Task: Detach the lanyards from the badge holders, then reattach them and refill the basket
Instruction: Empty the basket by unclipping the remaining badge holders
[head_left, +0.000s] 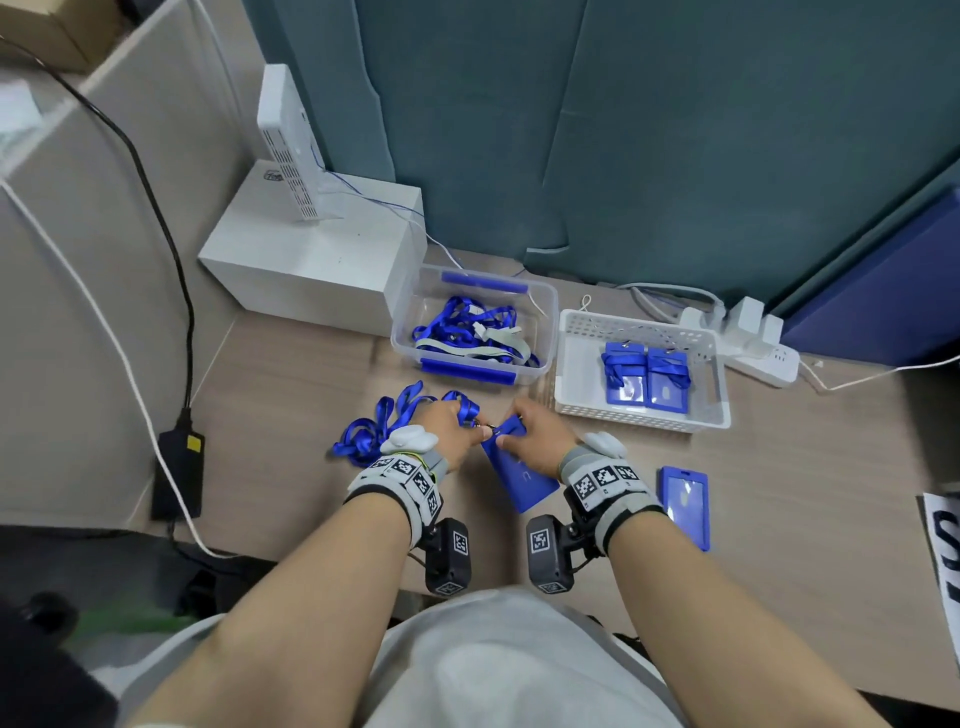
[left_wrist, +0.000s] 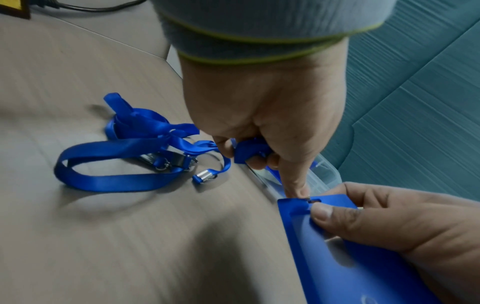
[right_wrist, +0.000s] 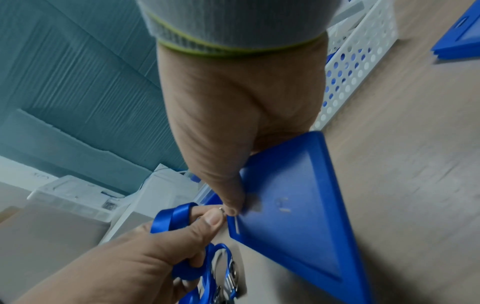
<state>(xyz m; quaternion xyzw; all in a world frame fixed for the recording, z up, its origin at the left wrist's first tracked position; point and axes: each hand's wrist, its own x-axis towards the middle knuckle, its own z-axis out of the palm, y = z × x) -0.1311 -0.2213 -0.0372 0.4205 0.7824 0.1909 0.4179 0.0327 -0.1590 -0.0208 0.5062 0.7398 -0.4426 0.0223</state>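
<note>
My left hand grips a blue lanyard and pinches its metal clip at the slot of a blue badge holder. My right hand pinches the top edge of that holder between thumb and fingers, and the holder tilts down toward me over the desk. In the right wrist view the left thumb presses the clip beside the holder's slot. More blue lanyards lie in a loose heap left of my left hand.
A clear box of lanyards stands behind my hands. To its right, a white perforated basket contains two badge holders with lanyards. Another blue badge holder lies on the desk at my right. A power strip sits at the back right.
</note>
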